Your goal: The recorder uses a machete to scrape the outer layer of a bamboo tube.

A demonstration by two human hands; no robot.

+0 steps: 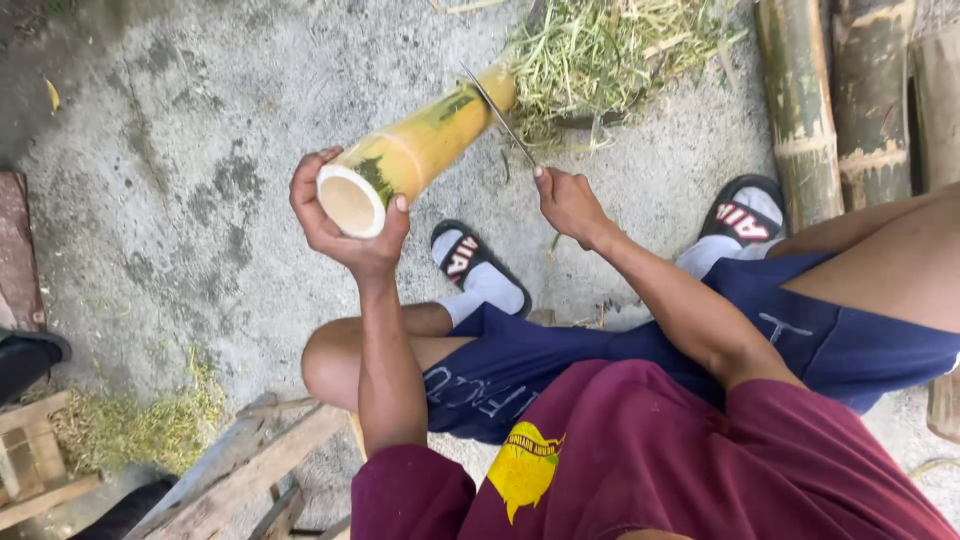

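Head view shows the left hand (345, 225) wrapped around the open end of a yellow-green bamboo section (415, 150), held tilted above the concrete floor (180, 200). Beside the bamboo, the right hand (568, 203) is closed on a thin blade (497, 112) laid against its far end; the handle is hidden in the fist. Beyond that end lie green shavings (610, 50).

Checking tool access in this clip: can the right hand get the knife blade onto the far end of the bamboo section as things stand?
Probably yes. The right hand holds the knife, whose blade already lies against the far end of the bamboo section, which the left hand grips at the near, open end. Nothing sits between.
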